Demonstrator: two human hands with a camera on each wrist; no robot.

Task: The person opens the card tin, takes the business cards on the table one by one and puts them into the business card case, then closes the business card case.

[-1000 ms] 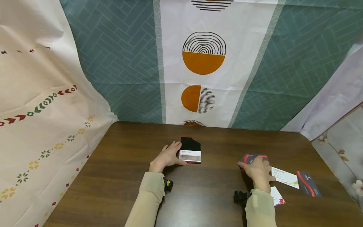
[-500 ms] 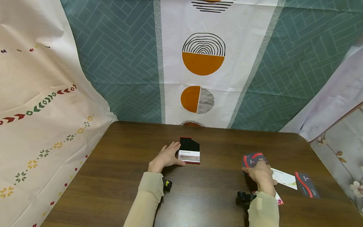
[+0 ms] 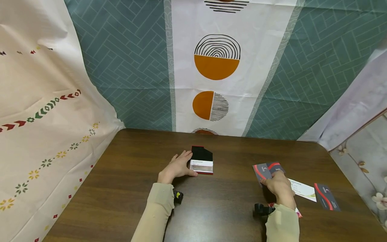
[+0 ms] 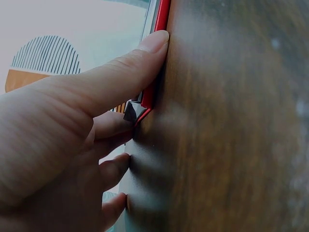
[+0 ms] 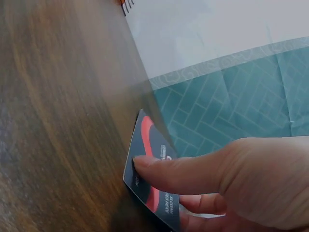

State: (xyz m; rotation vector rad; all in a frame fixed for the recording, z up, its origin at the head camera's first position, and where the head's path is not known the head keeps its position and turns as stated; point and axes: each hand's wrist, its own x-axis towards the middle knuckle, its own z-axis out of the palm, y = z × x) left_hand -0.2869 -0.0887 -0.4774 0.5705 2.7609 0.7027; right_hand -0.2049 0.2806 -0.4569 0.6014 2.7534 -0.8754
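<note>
My left hand (image 3: 176,168) holds the left side of a red-and-black business card case (image 3: 202,154) with a white card in its clear front part. In the left wrist view the thumb lies along the case's red edge (image 4: 163,17), the forefinger at its corner. Off to the right, my right hand (image 3: 279,189) pinches a dark grey business card (image 3: 260,170) with a red stripe. The right wrist view has the thumb on the face of this card (image 5: 145,137), other fingers partly hidden behind it. A second dark business card (image 3: 274,166) overlaps it beyond the fingers.
Right of the right hand lie a white business card (image 3: 304,190) and another dark card (image 3: 327,197). A white card with a red pattern (image 3: 298,212) is mostly covered by the right wrist. The brown table (image 3: 145,144) meets patterned cloth at its back and left side.
The right hand has drawn back toward the person a little. A dark card has slid left from over the other, so two now show. The left hand and case have stayed put.
</note>
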